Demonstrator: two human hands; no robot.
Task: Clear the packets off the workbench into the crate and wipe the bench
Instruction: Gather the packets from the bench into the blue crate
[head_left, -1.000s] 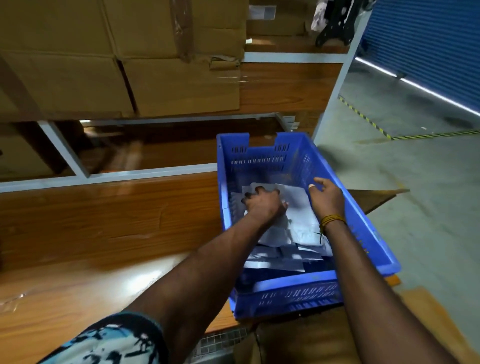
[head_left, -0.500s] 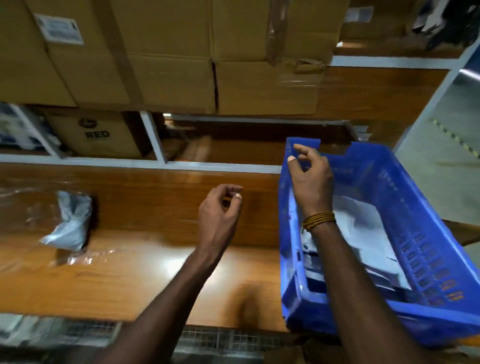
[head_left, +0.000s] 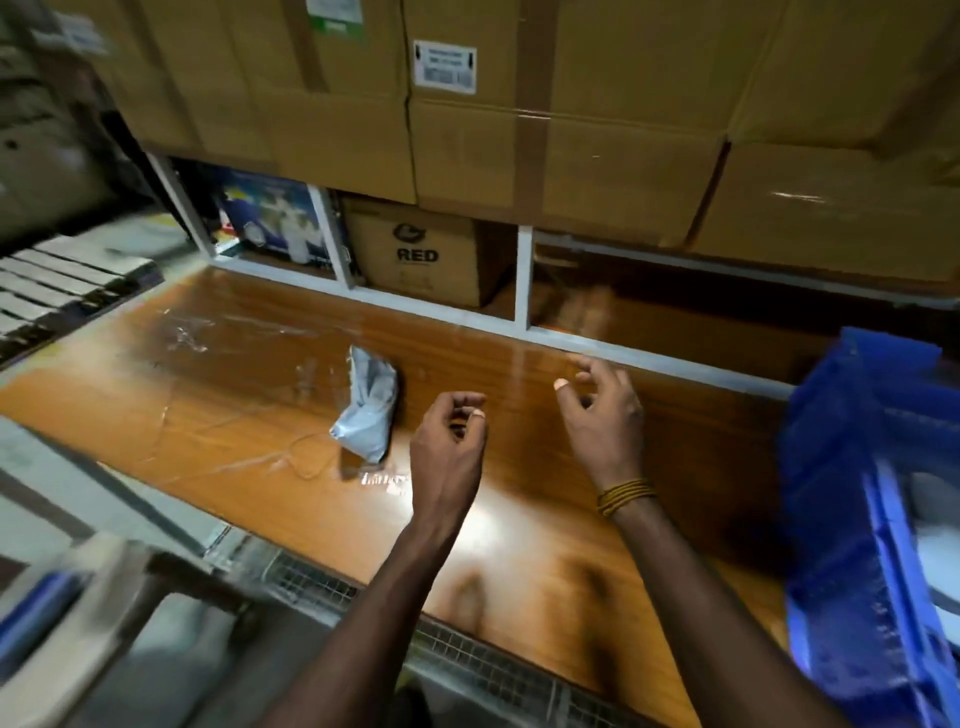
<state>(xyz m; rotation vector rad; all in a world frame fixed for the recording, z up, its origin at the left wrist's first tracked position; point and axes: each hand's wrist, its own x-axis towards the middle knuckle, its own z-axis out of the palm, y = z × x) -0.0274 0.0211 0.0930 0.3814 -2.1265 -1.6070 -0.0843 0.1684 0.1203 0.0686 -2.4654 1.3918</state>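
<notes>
Hovering above the workbench (head_left: 218, 415), my left hand (head_left: 447, 447) hung loosely curled, holding nothing. My right hand (head_left: 602, 410) was spread, empty, beside a grey packet (head_left: 369, 410).

Head view — looks steeply down at workbench (head_left: 260, 467).

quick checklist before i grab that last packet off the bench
1. Left hand free: ok, fingers loosely curled, holding nothing.
2. Right hand free: ok, fingers spread, holding nothing.
3. Grey packet reachable: ok, it lies crumpled on the workbench just left of the left hand.
4. Path to packet: ok, nothing stands between the hand and it.
5. Blue crate ready: ok, at the right end of the bench, open side up.
6. Wiping cloth at hand: cannot tell, none shows.
</notes>
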